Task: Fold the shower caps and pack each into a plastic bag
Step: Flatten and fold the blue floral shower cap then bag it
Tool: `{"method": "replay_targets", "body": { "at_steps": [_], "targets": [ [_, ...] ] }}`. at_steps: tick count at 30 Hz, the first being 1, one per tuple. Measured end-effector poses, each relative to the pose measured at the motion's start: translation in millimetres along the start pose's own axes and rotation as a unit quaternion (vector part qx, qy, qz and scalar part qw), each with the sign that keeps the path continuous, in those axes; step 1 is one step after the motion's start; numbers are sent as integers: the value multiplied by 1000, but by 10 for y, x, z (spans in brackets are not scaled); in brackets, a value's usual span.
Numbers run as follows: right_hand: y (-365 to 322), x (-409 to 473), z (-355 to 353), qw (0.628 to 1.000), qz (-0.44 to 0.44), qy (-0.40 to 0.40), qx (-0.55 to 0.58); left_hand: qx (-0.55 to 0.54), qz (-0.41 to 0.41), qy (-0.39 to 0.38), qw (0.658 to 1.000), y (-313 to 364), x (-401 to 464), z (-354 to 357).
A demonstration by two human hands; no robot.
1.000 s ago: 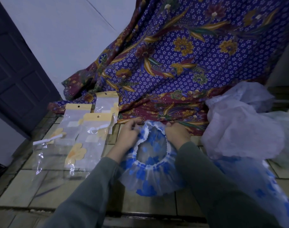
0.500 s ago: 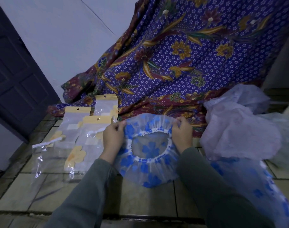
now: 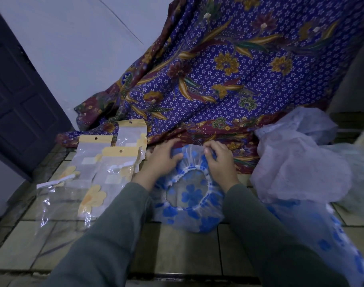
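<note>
At the far left stands a dark panelled door (image 3: 21, 96), set against a pale wall (image 3: 77, 48). On the tiled floor (image 3: 177, 249) in front of it lies a group of clear plastic bags (image 3: 106, 172) with yellow header cards and yellow flower prints; they overlap one another and are flat. A white strip (image 3: 52, 182) lies across the leftmost bag.

Just right of the bags, the left hand (image 3: 160, 160) rests on the far left edge of the shower cap (image 3: 189, 201), its fingers curled round the gathered rim and its thumb pressed against the plastic. The cap is clear with blue flowers and a white elastic edge. It lies on the floor tiles, centre of view, with its opening facing up and a blue flower visible through it. The cap's far edge is bunched between the two hands and touches the hem of the patterned cloth. The right hand (image 3: 220, 162) grips the far right edge of the same cap, fingers curled over the rim, thumb tip showing on top. Both forearms are in grey-green sleeves (image 3: 115, 235).

Behind the hands a purple floral cloth (image 3: 228, 69) drapes down from above onto the floor. To the right lies a heap of pale translucent plastic (image 3: 297, 162), crumpled, and below it more clear plastic with blue flowers (image 3: 322, 235), partly hidden by the right sleeve; whether these are further caps cannot be told.
</note>
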State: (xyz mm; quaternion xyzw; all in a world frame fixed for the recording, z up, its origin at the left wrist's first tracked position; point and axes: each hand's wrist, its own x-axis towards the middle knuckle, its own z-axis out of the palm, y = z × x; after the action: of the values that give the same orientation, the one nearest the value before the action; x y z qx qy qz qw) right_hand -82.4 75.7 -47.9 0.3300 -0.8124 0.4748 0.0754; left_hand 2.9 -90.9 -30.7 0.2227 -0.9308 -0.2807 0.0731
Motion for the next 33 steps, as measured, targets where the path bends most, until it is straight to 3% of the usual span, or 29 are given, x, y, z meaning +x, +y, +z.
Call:
{"method": "replay_targets", "body": {
  "at_steps": [7,10,12,14,17,19,24,28,31,33],
  "targets": [
    [-3,32,17,983,108,6,-150,-74,-80,139,984,-56,-92,22],
    [-167,-94,-19,966,83,25,-243,36,-37,212,976,-74,-167,44],
    [-230,-274,-12,954,95,-28,-281,115,38,231,965,-22,-289,41],
    [-259,-499,55,951,117,-94,-269,167,74,163,970,87,-497,85],
    [-202,-763,211,932,140,-176,-283,208,27,27,977,70,-775,360],
    [-130,-861,278,917,146,-215,-302,216,-1,-25,976,-23,-901,573],
    [52,-921,254,915,144,-237,-293,168,-43,3,985,-198,-953,764],
    [70,-893,210,917,141,-242,-283,155,-65,-32,985,-142,-934,688],
    [15,-817,184,916,150,-245,-281,65,-67,-62,994,-53,-856,469],
    [-92,-715,180,925,149,-208,-282,17,-57,-32,998,54,-813,243]
  ]
}}
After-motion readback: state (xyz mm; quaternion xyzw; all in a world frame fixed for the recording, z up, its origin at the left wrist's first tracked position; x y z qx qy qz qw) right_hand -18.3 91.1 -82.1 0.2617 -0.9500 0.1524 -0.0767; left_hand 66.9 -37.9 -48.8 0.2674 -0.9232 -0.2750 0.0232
